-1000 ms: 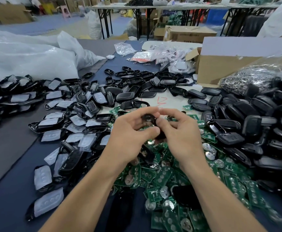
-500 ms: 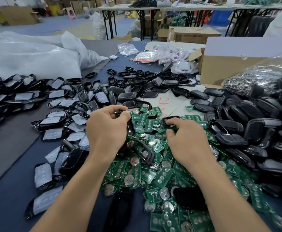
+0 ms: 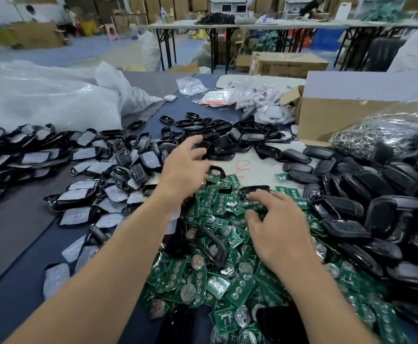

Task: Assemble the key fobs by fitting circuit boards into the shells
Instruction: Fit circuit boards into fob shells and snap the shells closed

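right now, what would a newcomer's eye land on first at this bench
A heap of green circuit boards fills the near middle, with the right hand on top of it. Black shells pile high at the right, and white-lined ones spread at the left. The left hand hovers open over the far shells.

No lettering can be read anywhere in the frame. Red hand-drawn strokes (image 3: 241, 167) mark the pale sheet (image 3: 262, 170) at the centre, just above the heap of green circuit boards (image 3: 218, 276), but they form no legible character. Dark print (image 3: 281, 68) on the side of a cardboard box (image 3: 290, 61), upper centre-right, is too blurred to make out.
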### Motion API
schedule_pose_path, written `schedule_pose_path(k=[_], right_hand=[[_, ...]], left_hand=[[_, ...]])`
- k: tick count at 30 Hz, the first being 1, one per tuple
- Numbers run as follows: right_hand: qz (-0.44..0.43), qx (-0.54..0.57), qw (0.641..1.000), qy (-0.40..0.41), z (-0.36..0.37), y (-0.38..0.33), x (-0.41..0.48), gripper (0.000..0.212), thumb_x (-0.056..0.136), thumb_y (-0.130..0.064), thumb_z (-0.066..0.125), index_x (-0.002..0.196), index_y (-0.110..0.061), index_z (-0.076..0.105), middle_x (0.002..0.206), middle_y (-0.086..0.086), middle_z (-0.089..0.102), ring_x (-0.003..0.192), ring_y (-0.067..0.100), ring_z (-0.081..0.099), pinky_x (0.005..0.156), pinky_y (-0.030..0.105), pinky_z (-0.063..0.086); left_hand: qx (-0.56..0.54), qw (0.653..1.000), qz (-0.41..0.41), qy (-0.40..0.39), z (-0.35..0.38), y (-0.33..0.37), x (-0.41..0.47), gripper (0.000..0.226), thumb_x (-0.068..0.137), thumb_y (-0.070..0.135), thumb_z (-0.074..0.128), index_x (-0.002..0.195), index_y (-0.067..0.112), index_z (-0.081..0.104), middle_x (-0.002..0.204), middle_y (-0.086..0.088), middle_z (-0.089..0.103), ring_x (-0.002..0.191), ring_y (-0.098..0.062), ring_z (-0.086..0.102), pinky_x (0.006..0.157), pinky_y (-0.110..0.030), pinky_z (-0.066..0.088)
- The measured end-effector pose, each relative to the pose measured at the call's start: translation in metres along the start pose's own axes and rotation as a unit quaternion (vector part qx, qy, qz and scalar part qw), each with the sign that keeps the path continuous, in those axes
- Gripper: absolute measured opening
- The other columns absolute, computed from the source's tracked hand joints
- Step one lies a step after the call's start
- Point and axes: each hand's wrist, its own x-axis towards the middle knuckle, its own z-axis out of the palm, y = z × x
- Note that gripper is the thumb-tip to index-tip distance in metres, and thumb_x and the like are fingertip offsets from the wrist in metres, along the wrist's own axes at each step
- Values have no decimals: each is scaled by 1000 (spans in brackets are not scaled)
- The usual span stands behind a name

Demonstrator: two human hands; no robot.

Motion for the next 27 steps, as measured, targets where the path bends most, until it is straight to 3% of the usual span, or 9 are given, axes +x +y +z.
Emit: schedule_pose_path(k=[2,4,8,11,15,17,20,24,27], right_hand=[[-9,-4,1000,-11,0,-1,-1,31,97,-38,67,127,-37,66,129,-12,55,118,11,45,105,31,36],[0,0,999,-32,0,-1,-1,29,95,-39,69,124,-39,68,130,-11,56,121,13,48,107,29,38],[-9,26,1000,-15,0,3,1,10,92,-36,75,101,-39,72,105,-23,54,99,7,51,94,23,44],[-5,40,999,1,0,4,1,15,89,-33,80,79,-35,68,98,-24,52,92,4,51,90,25,39],[-21,175,984,33,-4,5,2,20,89,-27,79,74,-31,67,98,-24,73,93,0,64,94,28,45],[-19,298,954,31,-7,2,0,19,94,-23,73,78,-32,66,82,-15,76,63,5,60,69,30,48],[5,429,903,17,-10,-4,-3,22,99,-13,64,85,-30,66,72,4,75,49,20,40,47,34,34],[26,487,872,-43,-10,-8,-5,18,96,-1,65,98,-18,70,67,8,70,49,12,53,44,19,42],[33,489,870,-55,-9,-7,-6,25,89,6,69,99,-17,69,71,11,71,51,14,55,45,18,42]], left_hand=[[133,990,33,21,-2,-5,12,51,99,1,56,142,28,63,140,0,65,96,-10,70,86,-15,54],[233,972,40,-1,-2,-6,23,43,100,11,55,135,32,68,139,-7,63,71,-16,66,67,-22,54],[438,894,89,-17,5,-9,34,34,97,22,64,125,41,73,132,-7,61,117,-28,55,97,-38,45],[478,868,136,19,7,-8,29,24,96,27,70,116,37,79,112,3,67,110,-25,52,92,-38,39],[337,922,128,140,-1,-7,5,14,96,31,69,93,32,82,75,10,71,72,-18,57,66,-30,40],[114,988,60,89,-8,-5,-10,16,96,21,70,84,21,80,69,2,75,55,-16,62,52,-27,46],[-100,995,-8,12,-15,-4,-47,13,96,5,70,96,15,79,65,-7,74,44,-13,57,41,-20,44],[-74,997,-6,22,-9,-16,-86,17,92,13,74,92,28,82,58,-3,71,41,-11,50,39,-18,38],[-20,998,23,47,-7,-25,-96,13,89,28,78,90,41,83,68,4,77,49,-7,53,52,-19,44]])
